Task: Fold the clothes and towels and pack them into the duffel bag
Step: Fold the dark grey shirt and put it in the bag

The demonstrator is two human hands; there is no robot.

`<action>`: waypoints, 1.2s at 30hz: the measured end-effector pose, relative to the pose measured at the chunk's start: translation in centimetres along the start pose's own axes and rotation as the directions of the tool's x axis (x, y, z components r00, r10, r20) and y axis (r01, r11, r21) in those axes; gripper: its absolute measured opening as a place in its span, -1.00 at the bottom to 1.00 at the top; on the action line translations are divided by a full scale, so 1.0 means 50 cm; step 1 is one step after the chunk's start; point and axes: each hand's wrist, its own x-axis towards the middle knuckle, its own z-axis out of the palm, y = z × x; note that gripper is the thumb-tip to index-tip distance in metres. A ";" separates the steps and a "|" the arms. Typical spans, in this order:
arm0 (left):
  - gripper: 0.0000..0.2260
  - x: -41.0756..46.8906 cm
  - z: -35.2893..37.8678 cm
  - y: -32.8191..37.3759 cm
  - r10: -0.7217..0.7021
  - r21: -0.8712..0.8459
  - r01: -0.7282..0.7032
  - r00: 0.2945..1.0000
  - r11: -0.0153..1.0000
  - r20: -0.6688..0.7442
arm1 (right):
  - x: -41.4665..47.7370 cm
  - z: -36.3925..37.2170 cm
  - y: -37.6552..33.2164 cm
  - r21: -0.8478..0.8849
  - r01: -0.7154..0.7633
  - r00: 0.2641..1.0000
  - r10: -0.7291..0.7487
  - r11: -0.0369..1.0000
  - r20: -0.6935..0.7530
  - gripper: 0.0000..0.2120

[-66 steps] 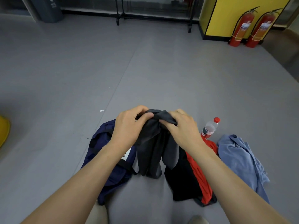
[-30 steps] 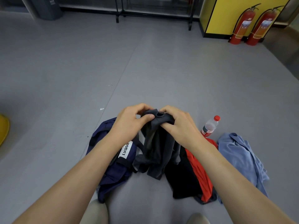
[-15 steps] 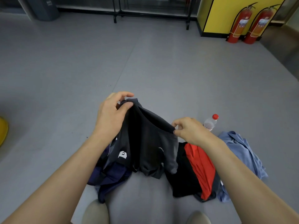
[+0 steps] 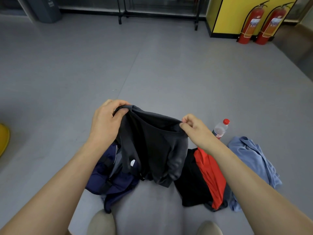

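Holds a dark grey garment up off the floor, stretched between both hands. Grips its bunched left corner in the left hand, thumb pressed on the near side of the cloth, fingers curled over the top. Pinches the right end of the top edge with the right hand, thumb against bent forefinger, remaining fingers curled into the palm. Lets the top edge sag a little between the two grips and the rest hang down in loose folds, the lowest fold near or on the floor; cannot tell which.

Has the navy bag lying on the floor under the left forearm, slumped, its right part hidden behind the hanging garment. Cannot tell whether the small white patch at the garment's lower left belongs to the garment or the bag.

Has a black-and-red cloth lying under the right forearm, just right of the garment, and a crumpled blue shirt beside that, touching it at the near end. Has a bottle with a red cap just beyond the right wrist, near the far end of the blue shirt.

Faces, far off across the floor, two red extinguishers standing side by side against a yellow wall, a black rack and a grey bin. Has a yellow thing cut off at the left edge.
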 end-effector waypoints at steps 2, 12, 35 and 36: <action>-0.82 -0.001 -0.002 0.001 -0.037 -0.031 0.037 0.999 0.999 -0.008 | 0.003 0.010 0.005 -0.072 0.020 0.998 -0.016 0.997 0.052 -0.89; -0.84 -0.004 -0.006 0.002 -0.073 0.004 0.074 0.992 0.997 -0.104 | 0.004 0.032 -0.009 -0.347 0.099 0.988 -0.052 0.933 0.144 -0.76; -0.85 0.000 -0.018 -0.025 -0.088 0.071 0.099 0.985 0.993 -0.146 | -0.011 -0.048 -0.027 -0.414 0.017 0.991 0.039 0.910 0.125 -0.75; -0.86 0.000 -0.018 -0.025 -0.092 0.074 0.102 0.988 0.992 -0.128 | -0.012 -0.054 -0.024 -0.409 0.006 0.998 0.021 0.912 0.060 -0.79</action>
